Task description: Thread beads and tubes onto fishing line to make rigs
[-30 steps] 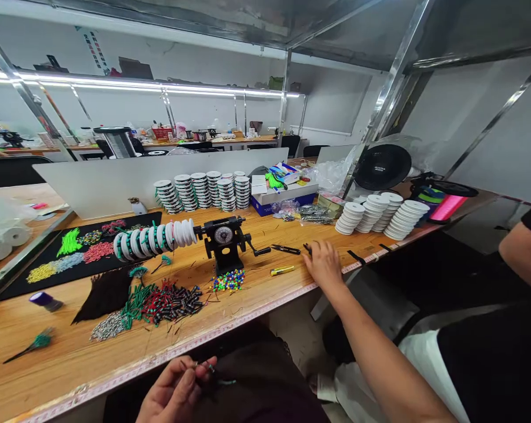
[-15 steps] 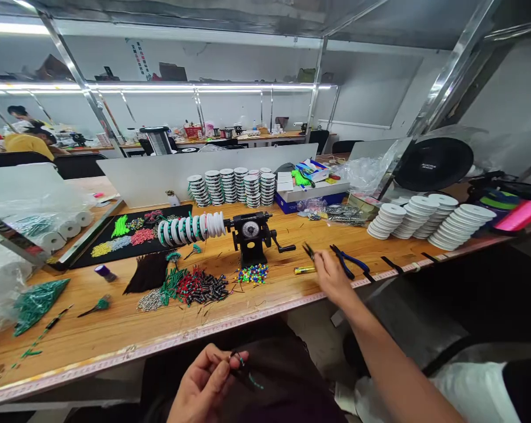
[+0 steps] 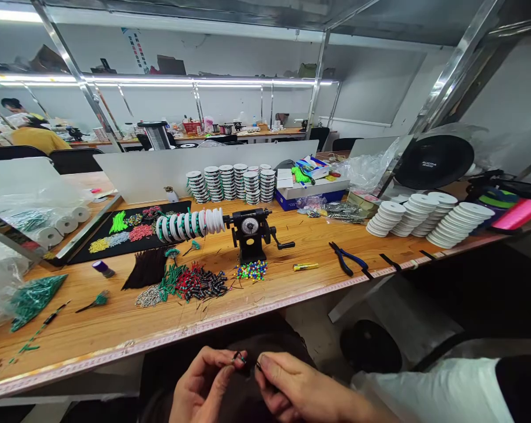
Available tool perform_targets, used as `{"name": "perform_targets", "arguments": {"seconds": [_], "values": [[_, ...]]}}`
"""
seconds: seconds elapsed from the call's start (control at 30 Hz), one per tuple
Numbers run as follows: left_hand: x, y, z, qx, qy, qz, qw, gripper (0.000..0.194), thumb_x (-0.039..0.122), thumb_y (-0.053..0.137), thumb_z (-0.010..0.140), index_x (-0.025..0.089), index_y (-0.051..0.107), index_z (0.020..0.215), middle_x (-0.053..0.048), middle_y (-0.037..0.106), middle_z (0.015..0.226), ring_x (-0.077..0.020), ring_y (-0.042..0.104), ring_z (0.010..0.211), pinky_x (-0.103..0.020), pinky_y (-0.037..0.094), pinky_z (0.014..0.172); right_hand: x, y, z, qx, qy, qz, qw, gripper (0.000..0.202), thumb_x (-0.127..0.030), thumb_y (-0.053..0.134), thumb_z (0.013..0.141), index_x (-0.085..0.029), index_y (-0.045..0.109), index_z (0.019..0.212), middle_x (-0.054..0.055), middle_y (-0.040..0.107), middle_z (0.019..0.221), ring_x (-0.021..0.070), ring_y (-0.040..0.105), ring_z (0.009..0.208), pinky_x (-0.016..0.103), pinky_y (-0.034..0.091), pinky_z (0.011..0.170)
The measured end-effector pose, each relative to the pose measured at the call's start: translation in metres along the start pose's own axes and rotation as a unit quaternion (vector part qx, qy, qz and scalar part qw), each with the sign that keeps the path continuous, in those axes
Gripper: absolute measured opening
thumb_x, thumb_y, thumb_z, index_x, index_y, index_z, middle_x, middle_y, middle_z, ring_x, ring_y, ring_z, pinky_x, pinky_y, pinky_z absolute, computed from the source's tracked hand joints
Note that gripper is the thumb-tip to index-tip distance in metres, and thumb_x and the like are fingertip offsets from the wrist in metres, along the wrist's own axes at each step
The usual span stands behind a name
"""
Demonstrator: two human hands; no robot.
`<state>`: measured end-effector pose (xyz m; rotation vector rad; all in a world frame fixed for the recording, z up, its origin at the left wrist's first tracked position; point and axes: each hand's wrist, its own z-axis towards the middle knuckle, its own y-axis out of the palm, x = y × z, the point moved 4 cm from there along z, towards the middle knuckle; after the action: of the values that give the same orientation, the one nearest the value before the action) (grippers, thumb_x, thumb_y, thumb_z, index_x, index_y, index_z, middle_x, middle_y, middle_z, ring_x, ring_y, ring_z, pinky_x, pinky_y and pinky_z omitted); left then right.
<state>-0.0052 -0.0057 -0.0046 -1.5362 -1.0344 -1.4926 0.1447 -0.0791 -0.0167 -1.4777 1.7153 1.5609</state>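
Note:
Over my lap, my left hand [image 3: 206,382] pinches a thin dark cord [image 3: 237,356], bent into a small loop with a bit of green on it, between thumb and fingers. Close by on its right, my right hand [image 3: 291,379] is closed. A small dark tip [image 3: 259,365] shows at its fingertips, facing the cord; the rest of that tool is covered by the fingers. On the table ahead stands a black hand-crank winder [image 3: 250,232] with several white spools [image 3: 190,224] on its shaft.
Blue-handled pliers [image 3: 349,258] and a yellow tube [image 3: 306,267] lie near the table's front edge. Coloured beads [image 3: 251,270] and red, black and green sleeves [image 3: 199,282] lie in piles. White spools [image 3: 459,226] are stacked at right. Another person [image 3: 38,135] sits far left.
My right hand has come back from the table, beside the yellow tube, to my left hand over my lap. The small pointed dark tool at its fingers left the table with it.

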Motion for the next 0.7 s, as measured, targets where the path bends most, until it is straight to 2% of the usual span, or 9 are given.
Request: {"name": "perform_targets", "arguments": {"seconds": [0.1,0.23,0.4,0.57,0.63,0.7], "values": [[-0.004,-0.003,0.003,-0.044,-0.003,0.012,0.999,0.028,0.046,0.079,0.076,0.018,0.075,0.076,-0.010,0.075,0.080,-0.0265,0.070,0.081,-0.029,0.057,0.077,0.002,0.003,0.003,-0.009,0.001,0.045,0.999,0.064,-0.084,0.058,0.076,-0.022,0.043,0.083,-0.013,0.031,0.054,0.0035,0.015,0.039,0.016,0.013,0.035],[-0.012,-0.003,0.003,-0.068,-0.025,-0.013,0.997,0.024,0.041,0.077,0.080,0.018,0.073,0.078,-0.008,0.073,0.081,-0.0241,0.068,0.081,-0.029,0.055,0.077,0.004,0.006,0.006,-0.013,-0.003,0.074,0.997,0.065,-0.084,0.062,0.073,-0.022,0.042,0.080,-0.014,0.030,0.049,0.0030,0.014,0.036,0.016,0.011,0.033],[-0.023,-0.001,0.003,-0.076,-0.069,-0.082,0.991,0.025,0.040,0.080,0.079,0.017,0.071,0.078,-0.007,0.072,0.082,-0.0227,0.067,0.084,-0.028,0.052,0.078,0.005,0.004,0.007,-0.018,-0.003,0.086,0.996,0.066,-0.084,0.064,0.071,-0.023,0.041,0.079,-0.014,0.032,0.048,0.0025,0.015,0.034,0.016,0.012,0.032],[-0.025,0.006,0.001,-0.076,-0.124,-0.162,0.976,0.023,0.036,0.083,0.076,0.018,0.070,0.078,-0.006,0.072,0.083,-0.0208,0.068,0.081,-0.028,0.052,0.078,0.010,0.008,0.009,-0.013,-0.016,0.087,0.996,0.066,-0.084,0.063,0.071,-0.023,0.040,0.078,-0.014,0.030,0.048,0.0028,0.014,0.034,0.016,0.012,0.033],[-0.022,0.009,0.000,-0.067,-0.146,-0.184,0.970,0.024,0.034,0.086,0.073,0.017,0.070,0.076,-0.006,0.073,0.083,-0.0223,0.069,0.083,-0.030,0.053,0.078,0.013,0.009,0.009,-0.001,-0.019,0.086,0.996,0.066,-0.086,0.061,0.071,-0.024,0.038,0.077,-0.015,0.027,0.048,0.0035,0.013,0.034,0.016,0.014,0.033],[-0.020,0.012,0.000,-0.053,-0.168,-0.201,0.964,0.027,0.033,0.090,0.068,0.017,0.069,0.072,-0.007,0.073,0.080,-0.0252,0.070,0.087,-0.030,0.054,0.079,0.011,-0.002,0.006,0.040,-0.036,0.057,0.997,0.065,-0.087,0.054,0.076,-0.024,0.039,0.077,-0.014,0.027,0.050,0.0045,0.014,0.035,0.017,0.017,0.035]]}}
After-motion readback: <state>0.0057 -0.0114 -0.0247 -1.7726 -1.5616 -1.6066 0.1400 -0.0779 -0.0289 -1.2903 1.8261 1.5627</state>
